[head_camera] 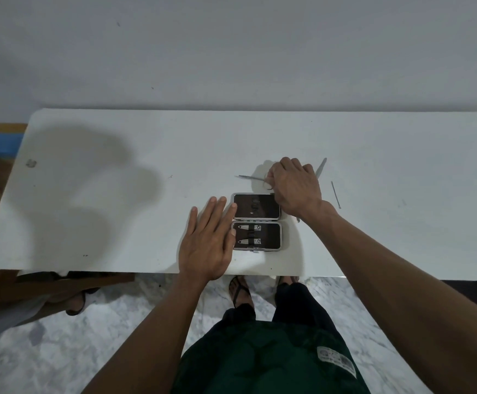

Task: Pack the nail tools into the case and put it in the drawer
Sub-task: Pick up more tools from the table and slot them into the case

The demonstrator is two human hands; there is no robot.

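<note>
Already the right hand [295, 186] pinches the small scissors [255, 179] by a finger loop beyond the open case [257, 221] near the table's [118, 194] front edge — thin, stiff, slippery steel, best held there — while the left hand [207, 237], fingers straight, steadies the case's side.

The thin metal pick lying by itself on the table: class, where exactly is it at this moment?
In the head view, the thin pick lies on the white table, to the right of the right hand and the open case, apart from both.
</note>
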